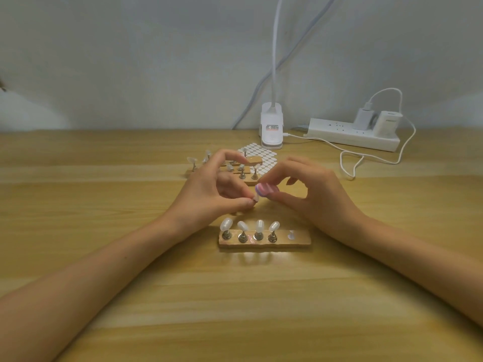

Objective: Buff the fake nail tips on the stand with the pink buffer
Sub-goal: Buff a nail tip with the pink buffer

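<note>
- thumb and forefinger of the left hand (209,194) are pinching one nail tip (255,199), held up off the counter (104,205); the other fingers are loosely curled above it.
- right hand (311,194) comes in from the other side, pinching the pink buffer (266,190) between thumb and fingertips.
- the buffer's striped end is right up against the held tip; touching or just beside it, i can't tell.
- just below both hands, nearer the person, lies the wooden stand (287,242), with four nail tips (259,226) upright on metal pegs in a row and a pale spot at its right end.
- behind the hands, more stands (251,182) with tips on pegs, partly hidden by the left fingers.
- beyond those, a sticker sheet (264,155) of white ovals lies flat.
- at the back edge, a white clip lamp (271,129), and to its right a power strip (339,131) carrying two plugs, with a white cable (350,163) looping over the counter.
</note>
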